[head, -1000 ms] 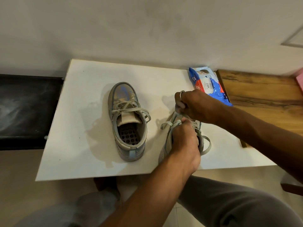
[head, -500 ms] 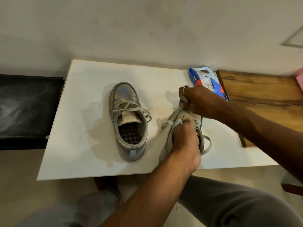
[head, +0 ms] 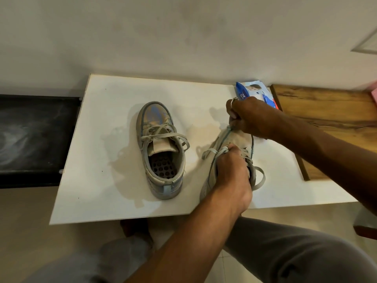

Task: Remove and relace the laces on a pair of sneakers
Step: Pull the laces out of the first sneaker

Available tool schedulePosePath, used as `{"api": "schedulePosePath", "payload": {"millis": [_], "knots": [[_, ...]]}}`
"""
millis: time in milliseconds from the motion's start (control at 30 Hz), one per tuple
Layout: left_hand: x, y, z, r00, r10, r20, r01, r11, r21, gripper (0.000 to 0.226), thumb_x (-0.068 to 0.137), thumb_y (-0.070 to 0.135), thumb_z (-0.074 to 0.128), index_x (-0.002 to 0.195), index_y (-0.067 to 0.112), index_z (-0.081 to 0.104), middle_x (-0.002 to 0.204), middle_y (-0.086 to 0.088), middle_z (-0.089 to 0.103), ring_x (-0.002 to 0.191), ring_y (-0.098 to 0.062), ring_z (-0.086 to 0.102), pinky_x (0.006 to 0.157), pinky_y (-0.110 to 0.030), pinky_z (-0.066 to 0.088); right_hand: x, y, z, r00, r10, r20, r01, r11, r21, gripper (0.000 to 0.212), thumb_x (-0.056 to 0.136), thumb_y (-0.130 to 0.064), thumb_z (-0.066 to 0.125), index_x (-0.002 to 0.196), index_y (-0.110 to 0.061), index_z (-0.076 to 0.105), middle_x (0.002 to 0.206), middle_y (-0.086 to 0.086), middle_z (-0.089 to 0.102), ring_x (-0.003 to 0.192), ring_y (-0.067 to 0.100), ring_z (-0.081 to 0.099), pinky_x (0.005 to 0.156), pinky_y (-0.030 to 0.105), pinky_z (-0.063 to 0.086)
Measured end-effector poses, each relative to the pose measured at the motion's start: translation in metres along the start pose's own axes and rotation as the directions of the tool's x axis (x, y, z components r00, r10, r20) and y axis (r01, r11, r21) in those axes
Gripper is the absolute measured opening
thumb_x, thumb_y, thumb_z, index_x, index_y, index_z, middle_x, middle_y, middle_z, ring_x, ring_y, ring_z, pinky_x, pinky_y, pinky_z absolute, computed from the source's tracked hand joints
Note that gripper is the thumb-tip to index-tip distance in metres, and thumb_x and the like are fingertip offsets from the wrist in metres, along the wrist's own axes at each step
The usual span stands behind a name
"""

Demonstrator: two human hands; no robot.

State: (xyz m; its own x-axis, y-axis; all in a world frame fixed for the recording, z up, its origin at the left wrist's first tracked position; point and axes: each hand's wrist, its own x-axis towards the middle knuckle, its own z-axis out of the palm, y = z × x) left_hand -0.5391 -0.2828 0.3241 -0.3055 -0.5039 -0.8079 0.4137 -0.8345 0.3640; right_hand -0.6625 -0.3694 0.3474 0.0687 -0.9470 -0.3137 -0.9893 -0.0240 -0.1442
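Observation:
Two grey sneakers lie on the white board [head: 106, 180]. The left sneaker [head: 161, 152] stands upright and untouched, toe pointing away, its pale lace loosely threaded. The right sneaker [head: 230, 144] is tipped on its side near the board's right part. My left hand [head: 232, 176] grips its collar and tongue area from the near side. My right hand [head: 251, 119], with a ring on one finger, pinches the pale lace [head: 229, 129] above the toe and holds it taut. A loose lace loop [head: 260, 178] hangs to the right of my left hand.
A blue wipes packet [head: 251, 90] lies at the board's far right corner, partly behind my right hand. A wooden tabletop [head: 326, 111] adjoins on the right, a black bench [head: 30, 139] on the left. My grey-trousered knees sit below the board's near edge.
My right hand has moved up and away from the sneaker toward the wipes packet, drawing the lace out longer. My left hand and the left sneaker have stayed put.

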Motion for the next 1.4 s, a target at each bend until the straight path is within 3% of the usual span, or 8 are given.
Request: {"api": "schedulePosePath", "payload": {"millis": [133,333,467,633,767,1033,1267,1400], "knots": [[0.001,0.0,0.0,1.0,-0.008,0.01,0.008,1.0,-0.001,0.021,0.098,0.035,0.05,0.098,0.021,0.066,0.094,-0.004,0.071,0.086,-0.017,0.066,0.084,-0.032,0.054,-0.004,-0.012,0.011,0.996,-0.073,0.049,0.072,0.997,0.023,0.022,0.093,-0.011,0.061,0.082,-0.022,0.046,0.081,0.002,0.06,0.072,0.017,0.057,0.059,0.023,0.044],[0.002,0.0,0.0,0.999,-0.007,0.033,0.01,0.996,-0.092,0.021,0.098,0.031,0.048,0.112,0.023,0.062,0.101,-0.001,0.069,0.091,-0.015,0.066,0.085,-0.029,0.052,-0.005,0.012,0.001,0.992,0.081,-0.095,-0.077,0.996,0.042,0.027,0.091,-0.016,0.067,0.079,-0.023,0.044,0.084,-0.002,0.061,0.071,0.008,0.052,0.057,0.019,0.037],[0.005,-0.001,0.003,0.999,0.03,0.033,-0.027,0.996,-0.088,0.02,0.099,0.028,0.047,0.1,0.023,0.066,0.094,0.0,0.07,0.088,-0.015,0.067,0.077,-0.027,0.052,-0.021,0.009,0.013,0.989,0.103,-0.106,-0.091,0.99,0.11,0.019,0.093,-0.022,0.066,0.087,-0.014,0.05,0.08,-0.006,0.054,0.072,0.013,0.049,0.058,0.016,0.036],[0.007,-0.004,0.003,0.998,0.031,0.046,-0.027,0.996,-0.083,0.021,0.099,0.029,0.047,0.11,0.022,0.063,0.102,-0.002,0.069,0.097,-0.018,0.066,0.098,-0.039,0.051,-0.033,0.029,0.016,0.943,0.234,-0.237,-0.19,0.962,0.196,0.016,0.092,-0.019,0.068,0.092,-0.012,0.054,0.084,-0.003,0.056,0.082,0.012,0.052,0.056,0.017,0.035],[0.013,-0.006,0.004,0.997,0.03,0.067,-0.021,0.992,-0.123,0.023,0.099,0.028,0.046,0.111,0.019,0.064,0.107,-0.006,0.07,0.102,-0.021,0.067,0.101,-0.042,0.049,-0.053,0.034,0.04,0.945,0.242,-0.222,-0.161,0.929,0.333,0.031,0.09,-0.02,0.07,0.078,-0.023,0.042,0.097,0.0,0.066,0.102,0.016,0.059,0.064,0.021,0.044],[0.018,-0.006,0.002,0.992,0.017,0.124,-0.005,0.995,-0.096,0.034,0.1,0.027,0.046,0.131,0.017,0.055,0.121,-0.01,0.066,0.113,-0.024,0.063,0.105,-0.039,0.044,-0.061,0.036,0.05,0.871,0.351,-0.344,-0.128,0.837,0.532,0.03,0.089,-0.013,0.071,0.08,-0.013,0.043,0.089,-0.003,0.071,0.091,0.004,0.067,0.069,0.015,0.048],[0.017,-0.005,0.0,0.985,0.052,0.166,-0.032,0.992,-0.124,0.034,0.101,0.022,0.038,0.127,0.014,0.06,0.119,-0.011,0.068,0.111,-0.025,0.065,0.093,-0.036,0.05,-0.074,0.038,0.065,0.901,0.281,-0.331,-0.097,0.873,0.477,0.04,0.084,-0.007,0.074,0.072,-0.019,0.037,0.081,0.004,0.07,0.08,0.019,0.068,0.06,0.021,0.05],[0.014,-0.001,0.0,0.987,0.028,0.159,-0.012,0.995,-0.095,0.035,0.101,0.024,0.038,0.129,0.014,0.058,0.121,-0.014,0.066,0.105,-0.024,0.065,0.076,-0.031,0.05,-0.068,0.04,0.061,0.894,0.281,-0.35,-0.09,0.877,0.472,0.041,0.085,-0.008,0.073,0.071,-0.021,0.037,0.083,0.004,0.069,0.088,0.02,0.068,0.062,0.021,0.049]]}}
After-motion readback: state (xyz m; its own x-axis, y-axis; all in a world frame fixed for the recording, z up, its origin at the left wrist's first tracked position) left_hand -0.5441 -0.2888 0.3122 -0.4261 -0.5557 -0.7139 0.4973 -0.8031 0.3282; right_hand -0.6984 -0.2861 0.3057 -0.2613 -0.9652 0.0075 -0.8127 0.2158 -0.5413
